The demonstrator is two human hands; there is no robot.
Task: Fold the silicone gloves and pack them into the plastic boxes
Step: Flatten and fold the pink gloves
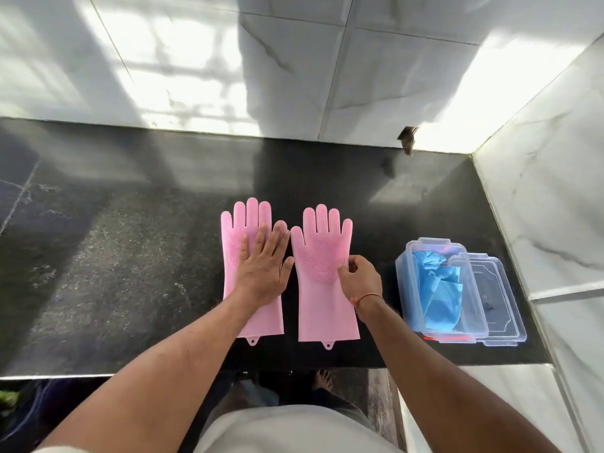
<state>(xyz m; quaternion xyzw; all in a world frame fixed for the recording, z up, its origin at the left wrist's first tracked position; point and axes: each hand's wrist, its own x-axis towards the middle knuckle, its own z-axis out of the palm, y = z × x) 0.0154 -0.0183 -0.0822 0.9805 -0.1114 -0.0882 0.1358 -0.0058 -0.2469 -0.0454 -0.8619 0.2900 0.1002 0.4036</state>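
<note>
Two pink silicone gloves lie flat side by side on the black counter, fingers pointing away from me. My left hand [263, 268] rests flat and spread on the left pink glove [238, 230]. My right hand [359, 277] pinches the right edge of the right pink glove [322, 256] between thumb and fingers. To the right stands a clear plastic box [405, 289] with folded blue gloves [438, 289] inside. Its clear lid [500, 299] lies against the box's right side.
The black stone counter [130, 256] runs left, bounded by white marble tile walls at the back and right. Its front edge is near my body. A small dark hole [407, 138] shows in the back wall.
</note>
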